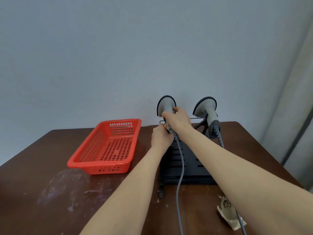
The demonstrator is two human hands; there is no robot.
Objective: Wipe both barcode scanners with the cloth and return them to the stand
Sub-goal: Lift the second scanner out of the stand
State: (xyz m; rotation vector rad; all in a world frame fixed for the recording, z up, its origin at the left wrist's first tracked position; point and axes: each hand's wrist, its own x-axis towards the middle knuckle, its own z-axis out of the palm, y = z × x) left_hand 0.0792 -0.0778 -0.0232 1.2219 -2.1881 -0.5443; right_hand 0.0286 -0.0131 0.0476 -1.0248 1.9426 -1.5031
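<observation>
The right hand (177,118) is closed around the neck of the left scanner (166,105), just below its head, with the fingers wrapped over the grey housing. The left hand (160,136) sits directly beneath it. Its fingers are curled in at the lower end of the handle, where the cable (181,160) leaves the housing. Whether they pinch the handle, the cable or the wire rail behind it cannot be told, as the right hand covers the contact point.

The left scanner is at the left end of the stand's top rail, head uppermost and facing the wall. Whether it is fully seated on the rail cannot be told. Its cable hangs down across the sloped front of the stand (191,160) and runs toward the near edge of the table.

The right scanner (207,107) rests on the right end of the stand's rail, head up and handle angled down, with no hand on it. Its coiled lead drops beside the stand's right edge.

The cloth (227,214) lies crumpled on the table (42,158), in front of the stand's right corner, partly under the right forearm.

A red perforated basket (108,146) stands to the left of the stand, apart from it.
</observation>
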